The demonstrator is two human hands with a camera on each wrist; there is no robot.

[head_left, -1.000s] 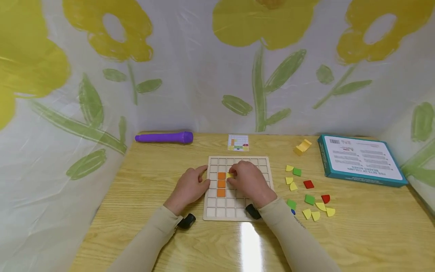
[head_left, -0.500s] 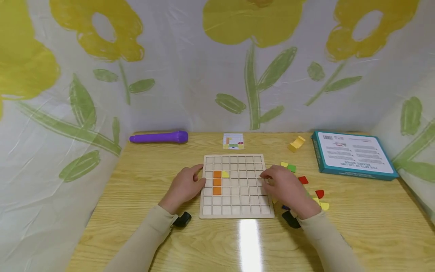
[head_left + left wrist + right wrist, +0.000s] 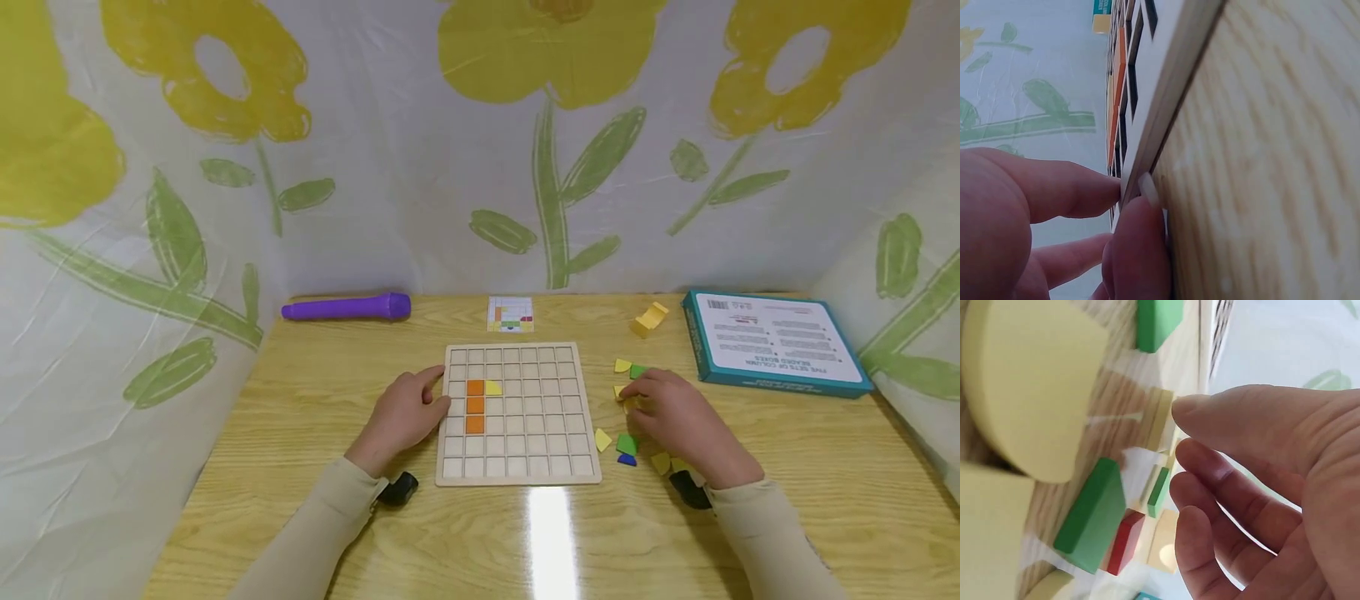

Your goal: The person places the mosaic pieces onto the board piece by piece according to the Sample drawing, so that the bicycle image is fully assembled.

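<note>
A wooden grid board (image 3: 517,481) lies on the table. Three orange square tiles (image 3: 475,406) stand in a column on it, with a yellow quarter-round tile (image 3: 492,387) beside the top one. My left hand (image 3: 401,417) rests at the board's left edge; in the left wrist view its fingertips (image 3: 1107,194) touch the rim. To the right of the board, my right hand (image 3: 682,421) is over the loose tiles, fingers bent and apart. Its fingertips come right up to a yellow tile (image 3: 1159,422) in the right wrist view. The palm hides some tiles in the head view.
Loose yellow (image 3: 602,440), green (image 3: 627,444) and blue (image 3: 627,460) tiles lie right of the board. Behind it is a pattern card (image 3: 510,314). A purple microphone (image 3: 345,307), a small yellow holder (image 3: 649,318) and a teal box (image 3: 776,346) are near the back wall.
My right hand has let go of the yellow quarter-round tile on the board and moved right to the loose tiles. The left hand stays at the board's edge.
</note>
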